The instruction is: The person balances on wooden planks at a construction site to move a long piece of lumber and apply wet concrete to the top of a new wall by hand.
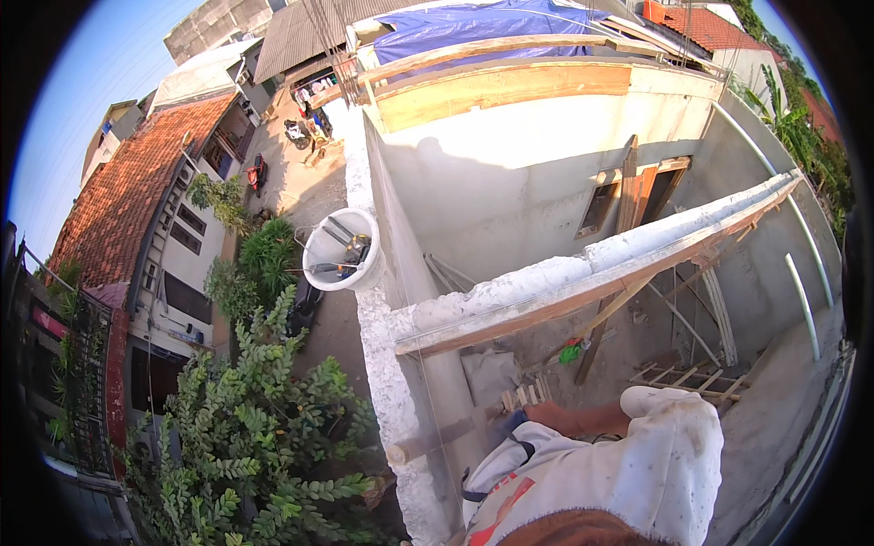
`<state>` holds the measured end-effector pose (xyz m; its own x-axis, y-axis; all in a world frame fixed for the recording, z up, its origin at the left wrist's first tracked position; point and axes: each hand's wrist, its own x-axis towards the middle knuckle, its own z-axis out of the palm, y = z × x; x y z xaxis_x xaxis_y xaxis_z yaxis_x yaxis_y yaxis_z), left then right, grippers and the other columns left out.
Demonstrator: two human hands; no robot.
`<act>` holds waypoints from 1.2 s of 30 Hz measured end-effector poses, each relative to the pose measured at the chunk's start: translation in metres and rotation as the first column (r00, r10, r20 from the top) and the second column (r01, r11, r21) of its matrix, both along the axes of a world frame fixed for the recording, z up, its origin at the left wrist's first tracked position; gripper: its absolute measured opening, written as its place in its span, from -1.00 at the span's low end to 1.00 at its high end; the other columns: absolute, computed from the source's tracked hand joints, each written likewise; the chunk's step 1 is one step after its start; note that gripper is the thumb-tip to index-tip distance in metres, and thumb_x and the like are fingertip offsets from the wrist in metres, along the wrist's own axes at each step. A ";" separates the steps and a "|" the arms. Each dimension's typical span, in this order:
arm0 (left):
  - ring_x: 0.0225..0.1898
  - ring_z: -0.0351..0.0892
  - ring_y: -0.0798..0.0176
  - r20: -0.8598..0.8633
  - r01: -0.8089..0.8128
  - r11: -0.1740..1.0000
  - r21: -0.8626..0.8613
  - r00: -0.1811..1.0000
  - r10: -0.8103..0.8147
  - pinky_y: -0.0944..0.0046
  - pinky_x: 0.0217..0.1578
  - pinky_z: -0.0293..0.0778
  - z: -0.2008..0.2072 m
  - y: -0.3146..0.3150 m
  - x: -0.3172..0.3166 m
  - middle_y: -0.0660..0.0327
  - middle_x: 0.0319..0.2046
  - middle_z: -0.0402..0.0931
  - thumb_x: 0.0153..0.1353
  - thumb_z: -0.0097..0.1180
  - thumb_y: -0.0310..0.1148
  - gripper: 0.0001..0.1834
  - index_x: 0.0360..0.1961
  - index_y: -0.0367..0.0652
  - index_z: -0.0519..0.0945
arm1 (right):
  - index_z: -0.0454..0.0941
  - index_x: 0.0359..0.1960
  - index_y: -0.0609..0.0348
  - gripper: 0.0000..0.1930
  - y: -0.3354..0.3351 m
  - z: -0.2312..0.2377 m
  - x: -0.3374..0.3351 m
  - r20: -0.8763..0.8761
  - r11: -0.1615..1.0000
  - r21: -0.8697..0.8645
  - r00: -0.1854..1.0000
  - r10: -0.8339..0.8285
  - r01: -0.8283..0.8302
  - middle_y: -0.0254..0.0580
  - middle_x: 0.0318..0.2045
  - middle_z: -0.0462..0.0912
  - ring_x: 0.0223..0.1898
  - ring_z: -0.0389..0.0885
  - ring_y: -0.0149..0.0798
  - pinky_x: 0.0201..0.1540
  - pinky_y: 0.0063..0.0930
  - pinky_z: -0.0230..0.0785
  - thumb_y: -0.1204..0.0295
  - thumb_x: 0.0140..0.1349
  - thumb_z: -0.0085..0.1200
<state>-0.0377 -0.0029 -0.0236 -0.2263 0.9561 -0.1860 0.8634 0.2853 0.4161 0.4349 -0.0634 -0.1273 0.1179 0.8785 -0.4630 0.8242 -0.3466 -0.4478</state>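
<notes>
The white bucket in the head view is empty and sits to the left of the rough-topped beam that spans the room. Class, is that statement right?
Not quite: the white bucket is not empty. The head view shows several tool-like items inside it. It does sit to the left of the rough-topped beam.

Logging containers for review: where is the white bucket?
Left of centre in the head view, the white bucket sits atop the wall, just beyond where the concrete beam meets it.

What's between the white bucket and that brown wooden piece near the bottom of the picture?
In the head view, a stretch of rough, whitish wall top lies between the bucket and the wooden piece.
</notes>
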 end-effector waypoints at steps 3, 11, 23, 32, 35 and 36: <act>-0.29 0.63 -0.20 0.021 -0.001 1.000 0.020 1.000 0.001 -0.05 -0.23 0.48 0.014 0.001 0.013 -0.18 -0.32 0.65 0.32 0.16 0.03 -0.52 -0.23 -0.26 0.72 | 0.46 -0.06 0.34 -0.60 -0.003 -0.024 0.002 0.044 0.992 -0.053 0.993 0.113 -0.110 0.20 -0.34 0.69 -0.24 0.72 0.21 -0.23 0.04 0.56 0.26 0.20 0.08; -0.26 0.63 -0.21 0.023 -0.058 0.996 0.064 0.998 0.057 -0.04 -0.24 0.48 0.014 0.001 0.006 -0.16 -0.32 0.66 0.33 0.14 0.02 -0.54 -0.20 -0.23 0.71 | 0.34 0.04 0.33 -0.55 0.015 -0.002 -0.007 -0.020 0.997 0.041 0.997 0.071 -0.070 0.19 -0.36 0.69 -0.26 0.73 0.19 -0.25 0.02 0.56 0.29 0.21 0.09; -0.16 0.60 -0.29 -0.027 -0.071 0.997 0.020 0.997 0.071 -0.07 -0.14 0.45 -0.015 -0.004 -0.015 -0.18 -0.24 0.65 0.32 0.12 0.11 -0.46 -0.16 -0.23 0.70 | 0.38 0.05 0.24 -0.58 0.019 0.026 0.018 -0.153 0.982 0.097 0.973 0.175 -0.162 0.24 -0.34 0.67 -0.24 0.70 0.25 -0.19 0.07 0.53 0.27 0.24 0.05; -0.15 0.57 -0.29 -0.079 -0.091 0.993 -0.074 0.993 0.085 -0.08 -0.11 0.43 -0.007 0.001 -0.003 -0.16 -0.23 0.64 0.30 0.10 0.15 -0.46 -0.19 -0.18 0.70 | 0.48 0.01 0.21 -0.61 0.009 -0.002 0.003 -0.080 0.999 -0.033 0.996 0.037 -0.040 0.17 -0.27 0.67 -0.19 0.70 0.21 -0.12 0.11 0.50 0.24 0.23 0.06; -0.16 0.56 -0.29 -0.010 -0.038 0.999 -0.011 0.999 0.038 -0.09 -0.11 0.42 -0.017 0.001 -0.009 -0.16 -0.24 0.64 0.30 0.10 0.15 -0.47 -0.20 -0.16 0.70 | 0.50 0.01 0.20 -0.61 0.005 -0.017 0.000 -0.045 0.998 -0.055 0.999 -0.023 0.020 0.16 -0.24 0.68 -0.17 0.70 0.19 -0.10 0.13 0.49 0.23 0.23 0.06; -0.16 0.57 -0.28 0.014 -0.051 0.999 -0.003 0.999 0.051 -0.08 -0.11 0.42 -0.020 -0.002 -0.014 -0.16 -0.24 0.64 0.30 0.10 0.15 -0.47 -0.19 -0.16 0.70 | 0.51 0.01 0.20 -0.61 0.005 -0.020 -0.002 -0.035 0.998 -0.053 0.999 -0.031 0.029 0.15 -0.24 0.68 -0.16 0.70 0.19 -0.09 0.13 0.48 0.22 0.23 0.06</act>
<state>-0.0513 -0.0051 -0.0435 -0.2722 0.9428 -0.1926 0.8415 0.3303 0.4276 0.4332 -0.0579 -0.1476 0.1266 0.8491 -0.5129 0.7969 -0.3950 -0.4572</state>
